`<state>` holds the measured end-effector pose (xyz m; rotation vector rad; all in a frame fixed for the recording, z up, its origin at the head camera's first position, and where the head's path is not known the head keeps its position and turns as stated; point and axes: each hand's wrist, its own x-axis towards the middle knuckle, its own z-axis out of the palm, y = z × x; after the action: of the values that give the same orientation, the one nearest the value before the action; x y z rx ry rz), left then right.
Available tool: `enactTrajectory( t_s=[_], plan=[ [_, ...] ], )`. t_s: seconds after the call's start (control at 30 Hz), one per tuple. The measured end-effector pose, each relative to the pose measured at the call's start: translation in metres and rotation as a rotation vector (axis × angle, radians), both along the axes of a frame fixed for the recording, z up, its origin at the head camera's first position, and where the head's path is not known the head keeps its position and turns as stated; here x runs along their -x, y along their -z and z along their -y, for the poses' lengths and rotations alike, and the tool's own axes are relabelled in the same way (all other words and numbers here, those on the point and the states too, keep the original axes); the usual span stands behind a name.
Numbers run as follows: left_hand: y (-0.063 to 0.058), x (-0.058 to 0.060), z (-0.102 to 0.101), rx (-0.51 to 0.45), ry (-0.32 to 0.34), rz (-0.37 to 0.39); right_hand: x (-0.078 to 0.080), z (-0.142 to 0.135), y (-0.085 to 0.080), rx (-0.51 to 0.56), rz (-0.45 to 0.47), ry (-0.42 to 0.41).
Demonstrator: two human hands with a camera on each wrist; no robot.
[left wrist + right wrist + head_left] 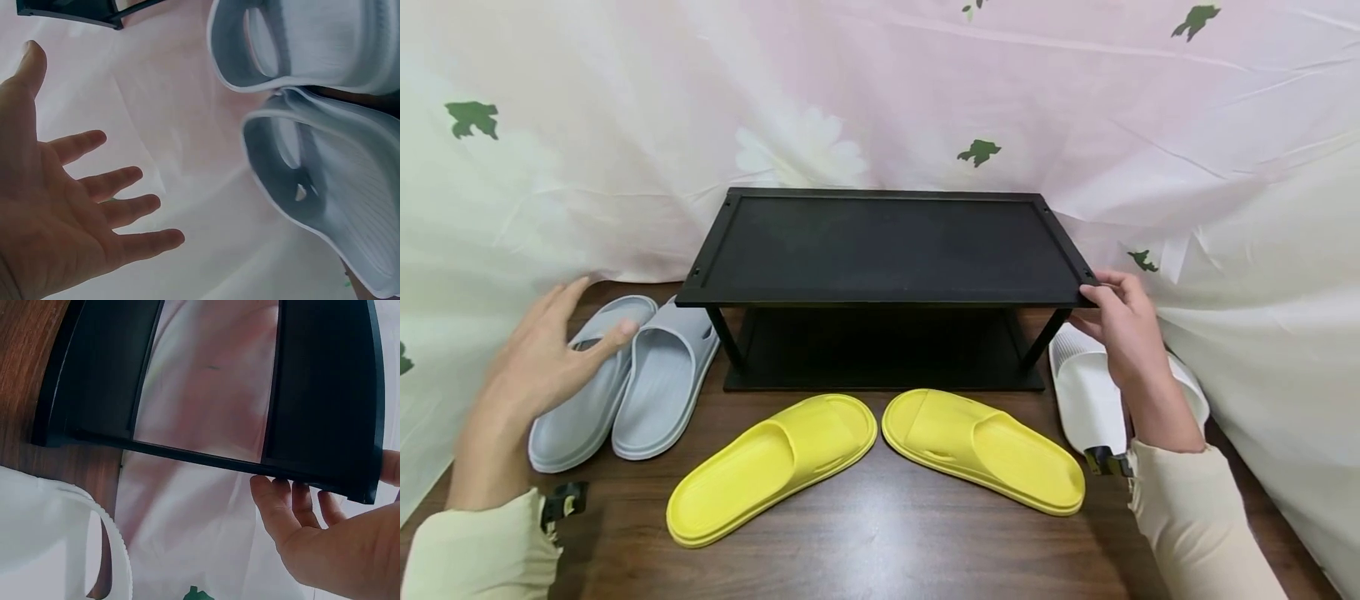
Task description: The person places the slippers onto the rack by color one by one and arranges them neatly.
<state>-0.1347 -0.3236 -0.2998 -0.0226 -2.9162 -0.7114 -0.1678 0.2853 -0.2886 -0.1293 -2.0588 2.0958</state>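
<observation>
A black two-tier shoe rack (880,250) stands against the curtain. My right hand (1123,321) pinches the right front corner of its top shelf, thumb on top and fingers beneath, as the right wrist view also shows. On the other side my left hand (546,358) is held above a pair of grey slippers (662,392), fingers spread and nothing in them. In the left wrist view the grey slippers (325,181) appear apart from the hand. White slippers (1086,392) lie beneath my right hand, partly hidden by the wrist.
Two yellow slippers, one on the left (775,467) and one on the right (985,450), lie in front of the rack with toes angled inward. All sit on a dark wooden tabletop (865,550). A floral curtain (880,100) hangs behind and along both sides.
</observation>
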Motion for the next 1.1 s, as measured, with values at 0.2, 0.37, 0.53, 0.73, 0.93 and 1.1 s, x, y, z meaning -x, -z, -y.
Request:
enactTrajectory(
  t_s=[0.2,0.37,0.53,0.73,0.93,1.1],
  plan=[
    [0.009,0.003,0.01,-0.018,-0.008,0.035,0.0,-0.003,0.0,0.022,0.013,-0.021],
    [0.017,0.007,0.017,-0.016,-0.003,0.047,0.001,-0.001,-0.001,-0.01,0.0,-0.004],
    [0.025,0.01,0.025,-0.052,-0.015,0.054,0.002,0.0,-0.001,-0.023,-0.007,0.006],
    [0.032,0.015,0.035,-0.093,-0.032,0.126,0.002,-0.001,0.001,-0.036,-0.023,0.003],
    [0.04,0.018,0.045,-0.112,-0.035,0.17,0.001,-0.003,0.004,-0.05,-0.037,-0.018],
    [0.048,0.021,0.049,-0.144,-0.027,0.189,0.001,-0.005,0.006,-0.055,-0.036,-0.027]
  ],
)
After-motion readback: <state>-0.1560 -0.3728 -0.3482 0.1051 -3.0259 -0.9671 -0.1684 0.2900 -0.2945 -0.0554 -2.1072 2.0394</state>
